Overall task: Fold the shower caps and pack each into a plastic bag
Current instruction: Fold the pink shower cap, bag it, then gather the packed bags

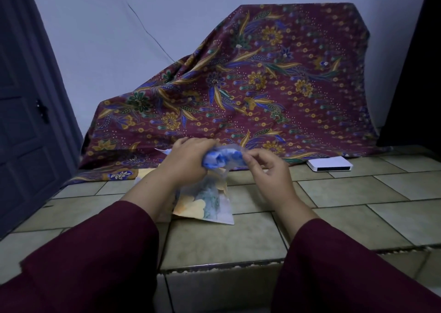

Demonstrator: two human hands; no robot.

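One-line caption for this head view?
Left hand grips a bunched blue shower cap; right hand pinches the plastic bag around it.

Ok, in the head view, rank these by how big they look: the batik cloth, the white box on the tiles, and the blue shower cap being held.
1. batik cloth, by far the largest.
2 and 3. white box and blue shower cap look alike in size; the cap is bunched and nearer the camera, so no ranking.

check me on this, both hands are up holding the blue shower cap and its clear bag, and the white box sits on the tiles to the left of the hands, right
Not quite. In the head view the white box sits on the tiles to the right of the hands, by the patterned cloth. The rest holds: left hand and right hand hold the blue shower cap and its clear bag.
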